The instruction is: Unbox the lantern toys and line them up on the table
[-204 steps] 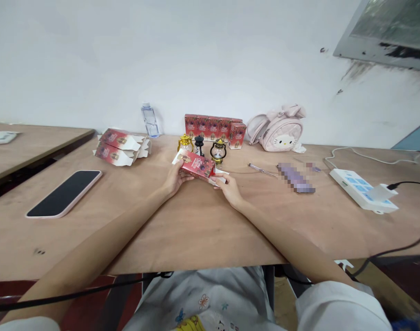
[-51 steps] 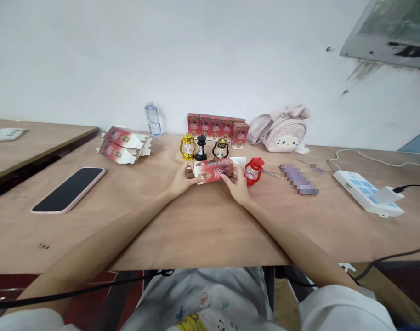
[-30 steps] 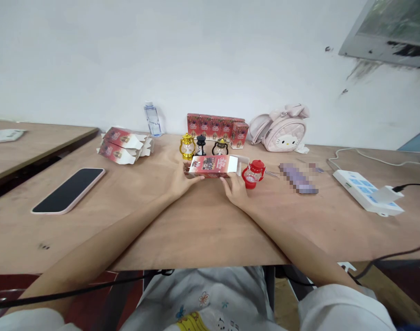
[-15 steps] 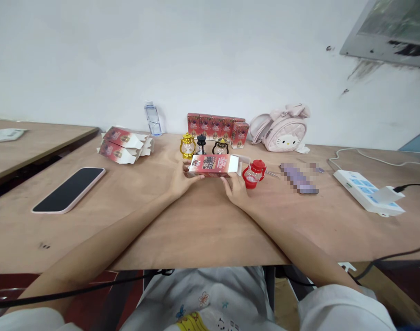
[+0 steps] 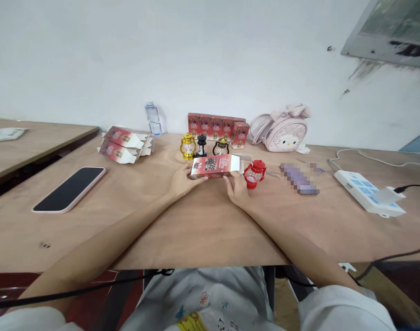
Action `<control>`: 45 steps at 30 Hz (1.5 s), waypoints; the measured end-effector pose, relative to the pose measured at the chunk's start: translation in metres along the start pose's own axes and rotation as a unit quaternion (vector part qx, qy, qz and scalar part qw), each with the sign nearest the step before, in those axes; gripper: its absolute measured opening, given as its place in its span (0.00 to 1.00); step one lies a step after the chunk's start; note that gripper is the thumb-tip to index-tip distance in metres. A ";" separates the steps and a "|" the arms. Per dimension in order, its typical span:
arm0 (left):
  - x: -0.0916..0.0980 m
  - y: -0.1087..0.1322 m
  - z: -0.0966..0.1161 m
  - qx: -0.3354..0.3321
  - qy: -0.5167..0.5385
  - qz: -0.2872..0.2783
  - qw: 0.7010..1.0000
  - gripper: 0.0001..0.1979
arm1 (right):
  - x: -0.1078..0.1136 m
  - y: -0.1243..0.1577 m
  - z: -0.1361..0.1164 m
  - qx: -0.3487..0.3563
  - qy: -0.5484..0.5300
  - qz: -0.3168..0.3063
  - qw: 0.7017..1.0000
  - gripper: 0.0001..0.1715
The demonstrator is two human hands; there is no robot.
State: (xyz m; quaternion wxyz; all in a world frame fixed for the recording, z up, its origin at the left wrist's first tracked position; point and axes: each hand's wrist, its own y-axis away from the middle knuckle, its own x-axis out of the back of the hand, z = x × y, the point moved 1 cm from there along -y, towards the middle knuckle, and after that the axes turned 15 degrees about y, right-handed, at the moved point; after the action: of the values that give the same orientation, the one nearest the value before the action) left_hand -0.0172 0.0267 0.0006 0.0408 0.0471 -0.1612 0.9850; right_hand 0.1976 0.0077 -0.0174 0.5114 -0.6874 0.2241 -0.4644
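Note:
A small red printed carton (image 5: 215, 166) lies lengthwise between my hands, just above the wooden table (image 5: 196, 230). My left hand (image 5: 182, 180) grips its left end with fingers curled. My right hand (image 5: 235, 187) holds its right end, where a white flap stands open. A red toy lantern (image 5: 254, 174) stands on the table right beside my right hand. Behind the carton stand a gold lantern (image 5: 187, 146), a black lantern (image 5: 201, 145) and a dark round lantern (image 5: 220, 147).
A row of red boxes (image 5: 217, 126), a water bottle (image 5: 153, 119) and a pink bag (image 5: 282, 133) line the wall. Flattened cartons (image 5: 123, 145) and a phone (image 5: 69, 188) lie to the left. A blurred purple object (image 5: 297, 178) and a power strip (image 5: 368, 197) lie to the right.
Since the earliest frame a red lantern has come to stand by my right hand. In the last second the carton has tilted slightly and shifted a little right in both hands.

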 end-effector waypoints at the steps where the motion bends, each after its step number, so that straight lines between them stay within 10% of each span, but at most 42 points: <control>1: 0.000 -0.001 -0.001 -0.013 -0.035 0.002 0.999 0.20 | 0.000 0.000 0.000 0.005 -0.011 0.009 1.000 0.10; 18: 0.002 -0.006 -0.002 -0.034 0.192 0.026 0.980 0.23 | -0.006 0.005 0.002 -0.090 -0.078 -0.019 0.993 0.14; 30: -0.001 -0.001 0.005 -0.058 0.112 -0.008 0.992 0.21 | -0.009 0.005 0.003 -0.101 -0.081 -0.023 0.991 0.22; 36: -0.002 -0.002 0.005 -0.016 0.162 0.007 0.987 0.22 | 0.009 -0.006 -0.008 -0.066 0.012 0.034 0.997 0.25; 45: 0.002 -0.007 -0.005 0.063 0.323 0.021 0.944 0.21 | 0.011 -0.011 -0.010 -0.193 -0.028 0.093 0.976 0.37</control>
State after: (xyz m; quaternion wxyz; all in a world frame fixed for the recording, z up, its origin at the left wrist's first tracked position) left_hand -0.0188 0.0350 -0.0017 0.0665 -0.2750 -0.0775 0.9560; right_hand 0.1925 -0.0016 -0.0025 0.4161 -0.7620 0.3580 -0.3436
